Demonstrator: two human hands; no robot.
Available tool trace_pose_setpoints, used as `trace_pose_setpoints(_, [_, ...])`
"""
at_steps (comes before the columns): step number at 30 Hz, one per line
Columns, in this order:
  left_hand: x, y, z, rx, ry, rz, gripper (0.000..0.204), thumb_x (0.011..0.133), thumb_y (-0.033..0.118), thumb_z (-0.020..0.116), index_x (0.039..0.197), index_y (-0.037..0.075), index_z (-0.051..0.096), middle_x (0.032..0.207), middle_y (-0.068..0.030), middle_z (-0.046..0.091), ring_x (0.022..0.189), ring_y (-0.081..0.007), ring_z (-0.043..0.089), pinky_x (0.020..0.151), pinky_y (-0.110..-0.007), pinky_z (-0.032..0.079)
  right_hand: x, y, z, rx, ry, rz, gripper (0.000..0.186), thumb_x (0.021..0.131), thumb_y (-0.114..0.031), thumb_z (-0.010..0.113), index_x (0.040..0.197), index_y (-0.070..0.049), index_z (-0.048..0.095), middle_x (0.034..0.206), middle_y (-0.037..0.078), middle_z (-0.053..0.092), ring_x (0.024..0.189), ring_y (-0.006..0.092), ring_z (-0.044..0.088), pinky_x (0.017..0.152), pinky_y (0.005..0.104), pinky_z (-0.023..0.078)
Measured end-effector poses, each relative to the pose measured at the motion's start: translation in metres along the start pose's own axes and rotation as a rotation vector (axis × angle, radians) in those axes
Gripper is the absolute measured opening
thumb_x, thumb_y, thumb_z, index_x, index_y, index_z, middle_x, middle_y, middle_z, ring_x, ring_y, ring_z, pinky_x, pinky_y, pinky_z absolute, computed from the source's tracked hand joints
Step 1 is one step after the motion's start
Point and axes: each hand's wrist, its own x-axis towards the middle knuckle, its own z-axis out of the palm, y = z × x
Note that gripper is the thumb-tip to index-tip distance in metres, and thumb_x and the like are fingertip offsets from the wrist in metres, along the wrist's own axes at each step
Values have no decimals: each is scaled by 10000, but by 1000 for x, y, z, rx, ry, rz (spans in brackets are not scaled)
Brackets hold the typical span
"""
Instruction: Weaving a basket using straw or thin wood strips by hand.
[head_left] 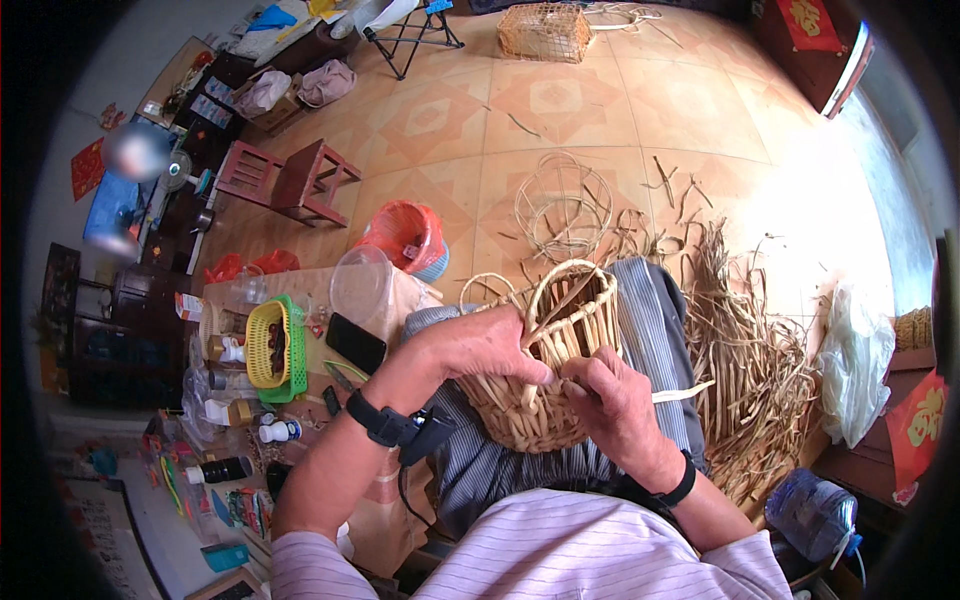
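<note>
A woven basket (520, 430) of tan strips with looped handles rests on grey striped cloth (650, 315) over my lap. My left hand (485, 345) grips the basket's upper front, thumb pressed against the weave. My right hand (610, 405) is closed in a pinch against the basket's right front, close to my left thumb; what its fingertips hold is hidden. A pale flat strip (688, 394) sticks out to the right from behind that hand.
At left, a cloth-covered table (370, 295) holds a black phone (354, 344), bottles and plastic baskets (275, 340). Dried strips (735, 390) heap on the floor at right, beside a plastic bag (855, 370) and water jug (810, 510). A wooden chair (300, 175) stands behind.
</note>
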Motion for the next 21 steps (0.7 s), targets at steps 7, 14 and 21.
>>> trace_pose_setpoints(7, [14,-17,-2,-140,-187,52,563,808,237,812,1306,20,663,1188,-59,731,1064,-137,643,952,-323,526,-9,12,-3,-302,-36,-209,355,800,-113,724,1151,-126,674,858,65,563,732,286,626,637,414,501])
trace_pose_setpoints(14, [23,-27,1,-478,-307,74,442,698,154,892,1108,37,775,965,-82,779,837,-188,705,767,-372,569,-6,5,-4,-400,92,-480,424,731,-129,769,1144,-57,705,892,59,594,718,251,604,630,396,453])
trace_pose_setpoints(21, [18,-22,6,-146,-103,316,447,741,197,822,1142,17,740,1020,-43,769,935,-138,679,855,-325,545,-9,0,-3,-433,123,-444,336,726,-118,783,1044,-52,696,876,86,599,737,292,602,649,431,460])
